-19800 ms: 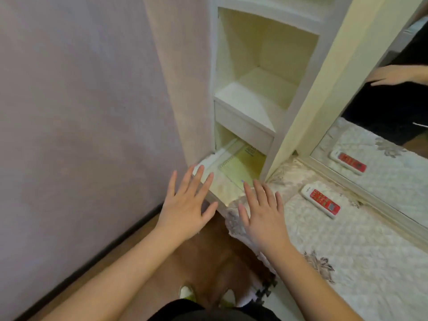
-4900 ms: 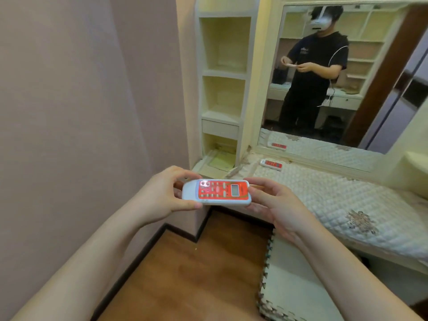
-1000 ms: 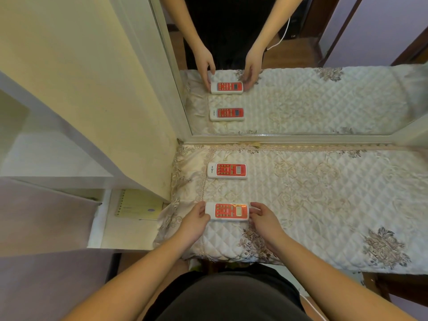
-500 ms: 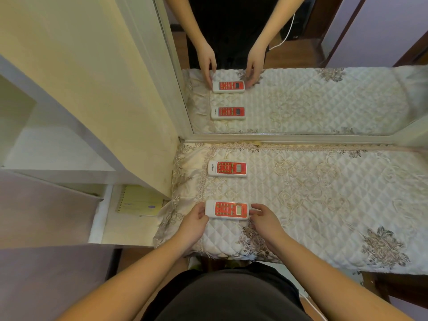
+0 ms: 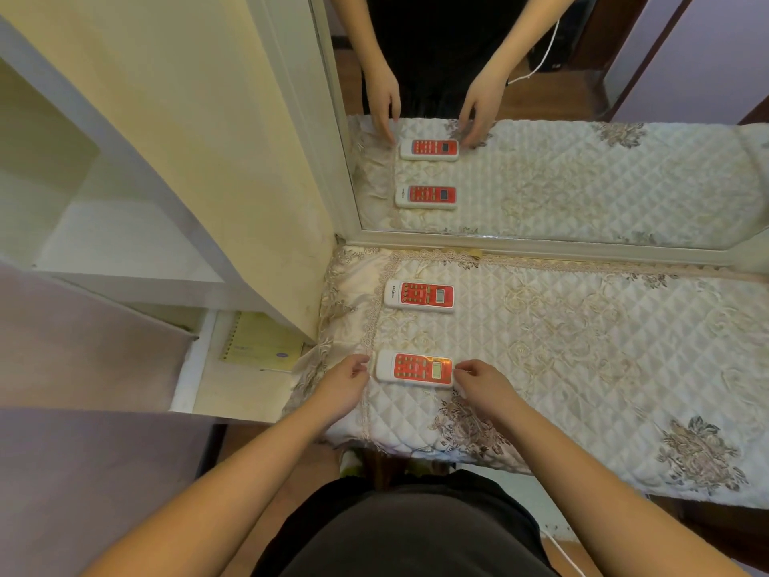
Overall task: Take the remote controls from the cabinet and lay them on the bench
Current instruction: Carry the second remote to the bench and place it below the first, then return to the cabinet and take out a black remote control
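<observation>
Two white remote controls with red faces lie side by side on the quilted bench [image 5: 591, 351]. The far remote [image 5: 419, 296] rests near the mirror. The near remote [image 5: 416, 367] lies flat close to the bench's front edge, between my hands. My left hand [image 5: 343, 383] sits just off its left end, with a small gap. At its right end is my right hand [image 5: 480, 383], fingertips close to the casing and loosely curled. Neither hand grips anything. The cream cabinet [image 5: 125, 251] stands to the left.
A yellow spiral notebook [image 5: 262, 341] lies on the cabinet's bottom shelf beside the bench. A large mirror [image 5: 582, 172] behind the bench reflects both remotes and my hands. The bench cover stretches far to the right. Wooden floor shows below.
The near remote now rests on the bench, and both hands have drawn slightly away from its ends. The far remote has not moved.
</observation>
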A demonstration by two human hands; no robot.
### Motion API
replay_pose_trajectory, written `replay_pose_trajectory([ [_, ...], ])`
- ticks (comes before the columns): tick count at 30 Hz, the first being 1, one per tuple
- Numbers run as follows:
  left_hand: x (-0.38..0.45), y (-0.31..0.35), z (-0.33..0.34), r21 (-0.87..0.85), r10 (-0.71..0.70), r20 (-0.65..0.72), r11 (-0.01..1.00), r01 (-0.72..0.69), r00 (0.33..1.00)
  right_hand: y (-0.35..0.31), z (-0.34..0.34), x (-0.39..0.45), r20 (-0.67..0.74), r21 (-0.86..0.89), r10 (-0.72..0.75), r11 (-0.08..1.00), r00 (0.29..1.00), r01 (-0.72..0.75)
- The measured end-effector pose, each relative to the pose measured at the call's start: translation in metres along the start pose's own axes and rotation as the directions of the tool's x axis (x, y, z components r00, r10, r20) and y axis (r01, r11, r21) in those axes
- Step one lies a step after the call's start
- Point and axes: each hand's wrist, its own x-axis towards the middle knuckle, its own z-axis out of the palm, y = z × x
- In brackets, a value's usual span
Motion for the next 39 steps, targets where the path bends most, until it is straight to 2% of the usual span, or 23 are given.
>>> replay_pose_trajectory([
  [5, -0.012, -0.003, -0.014, 0.230, 0.013, 0.048, 0.973, -0.024, 0.999, -0.016, -0.006, 0.006, 0.072, -0.363, -0.102, 0.924, 0.992, 0.121],
  [10, -0.035, -0.018, -0.035, 0.323, 0.064, -0.054, 0.946, -0.043, 0.996, -0.045, 0.008, 0.004, 0.068, -0.585, -0.285, 0.765, 0.956, 0.270],
  [13, -0.053, -0.030, -0.041, 0.419, 0.107, -0.121, 0.907, -0.047, 0.987, -0.070, 0.027, -0.007, 0.105, -0.649, -0.401, 0.666, 0.910, 0.368],
  [18, -0.087, -0.054, -0.047, 0.524, 0.185, -0.306, 0.851, 0.003, 0.934, -0.091, 0.062, -0.026, 0.213, -0.691, -0.533, 0.510, 0.819, 0.512],
  [21, -0.109, -0.074, -0.055, 0.525, 0.187, -0.348, 0.850, 0.026, 0.919, -0.094, 0.083, -0.037, 0.297, -0.698, -0.565, 0.422, 0.769, 0.579],
  [25, -0.151, -0.113, -0.062, 0.596, 0.108, -0.498, 0.763, 0.250, 0.860, -0.094, 0.114, -0.054, 0.406, -0.751, -0.600, 0.211, 0.689, 0.626],
  [28, -0.185, -0.149, -0.061, 0.563, 0.050, -0.568, 0.752, 0.344, 0.822, -0.097, 0.145, -0.074, 0.481, -0.737, -0.630, 0.087, 0.610, 0.671],
  [32, -0.234, -0.195, -0.058, 0.469, -0.025, -0.631, 0.784, 0.407, 0.775, -0.108, 0.192, -0.114, 0.579, -0.676, -0.641, -0.033, 0.504, 0.736],
  [39, -0.333, -0.265, -0.048, 0.280, -0.207, -0.744, 0.766, 0.579, 0.635, -0.102, 0.269, -0.193, 0.678, -0.593, -0.679, -0.278, 0.282, 0.755],
])
